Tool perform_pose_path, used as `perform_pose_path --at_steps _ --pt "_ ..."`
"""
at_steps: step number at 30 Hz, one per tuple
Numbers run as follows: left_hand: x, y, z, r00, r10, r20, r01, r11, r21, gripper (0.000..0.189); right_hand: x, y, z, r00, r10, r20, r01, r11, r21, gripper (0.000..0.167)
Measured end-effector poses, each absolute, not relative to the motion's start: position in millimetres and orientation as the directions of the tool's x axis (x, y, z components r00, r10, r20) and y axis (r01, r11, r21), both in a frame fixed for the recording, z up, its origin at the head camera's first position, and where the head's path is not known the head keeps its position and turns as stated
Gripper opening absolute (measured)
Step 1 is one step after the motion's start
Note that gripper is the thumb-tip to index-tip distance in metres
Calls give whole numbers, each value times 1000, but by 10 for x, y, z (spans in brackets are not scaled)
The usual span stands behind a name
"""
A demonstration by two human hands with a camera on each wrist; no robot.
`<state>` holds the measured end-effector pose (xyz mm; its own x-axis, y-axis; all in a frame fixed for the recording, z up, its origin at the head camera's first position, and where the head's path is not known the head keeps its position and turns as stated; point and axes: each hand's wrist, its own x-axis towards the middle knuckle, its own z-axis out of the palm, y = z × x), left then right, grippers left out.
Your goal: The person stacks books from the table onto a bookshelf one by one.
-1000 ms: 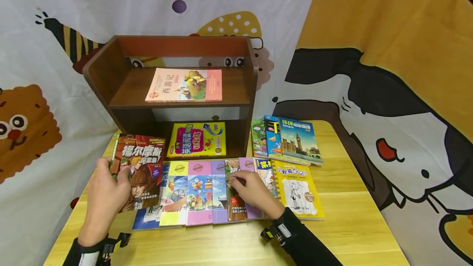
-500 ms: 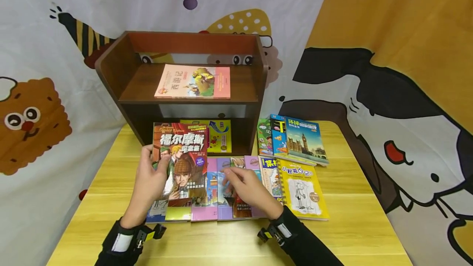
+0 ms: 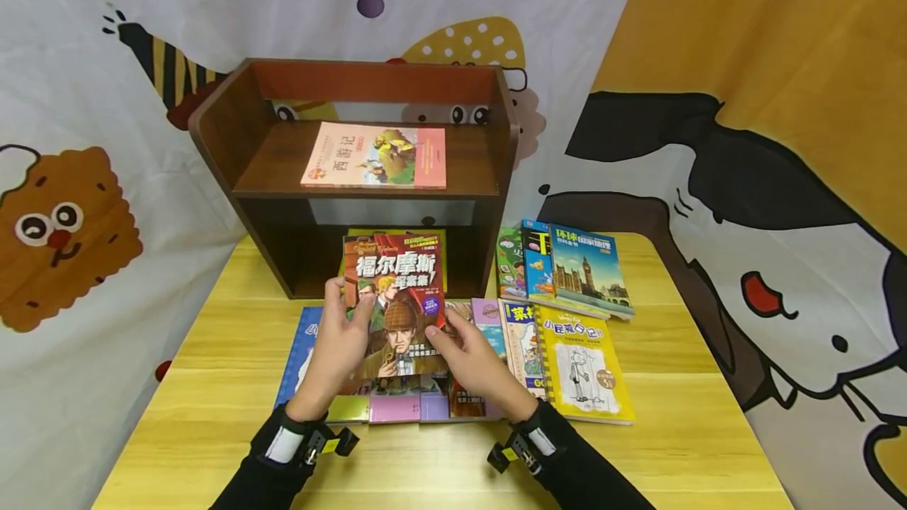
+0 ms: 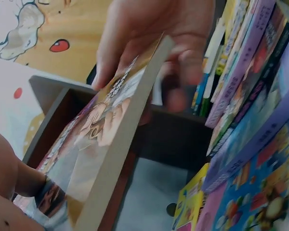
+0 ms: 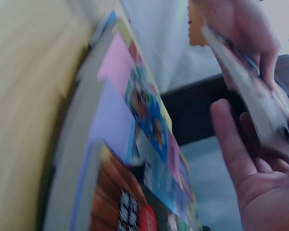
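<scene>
A red paperback book with a detective in a deerstalker on its cover is held tilted above a row of overlapping books. My left hand grips its left edge, thumb on the cover and fingers behind. At the lower right corner, my right hand has its thumb over the front and its fingers underneath. The left wrist view shows the page edge of the detective book between both hands. In the right wrist view, the right hand reaches around the same book, somewhat blurred.
A brown two-tier bookshelf stands behind, with a pink book lying on its upper shelf. Yellow comic-diary book ends the row at right. Several books, including a travel-photo one, lie right of the shelf on the wooden table.
My left hand has carried the detective book rightward from the left side to the middle. My right hand has left the row of books and now holds the detective book's right side.
</scene>
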<state>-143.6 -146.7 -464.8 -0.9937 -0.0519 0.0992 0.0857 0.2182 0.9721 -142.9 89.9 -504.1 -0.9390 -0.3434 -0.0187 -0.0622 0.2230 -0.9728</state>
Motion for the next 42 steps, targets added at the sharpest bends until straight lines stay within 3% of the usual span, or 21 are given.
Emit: perform_pose_path --at_steps 6,15,21,27,35,42 --pt "-1443 -1368 -4673 -996 -17 92 88 156 984 32 -1421 899 -5038 -922 -387 28 -32 4 -999 43" --pt "-1494 -1390 -4710 -999 14 41 43 149 988 37 -1465 978 -5048 -913 -406 38 5 -105 -994 45" --pt "-1547 -1553 -4713 -998 -10 63 58 242 968 50 -1533 1088 -5005 -930 -365 35 -34 -10 -999 38" --pt "-1592 -1702 -4708 -996 17 90 92 218 972 65 -1618 1223 -4933 -952 -302 57 -99 124 -987 35" --pt "-1641 -1758 -4750 -981 75 176 190 284 940 63 -1668 1318 -4792 -930 -362 62 -134 177 -975 32" --pt "-1618 -1793 -4740 -957 209 202 260 306 916 57 -1698 1368 -4705 -892 -451 26 -147 235 -961 30"
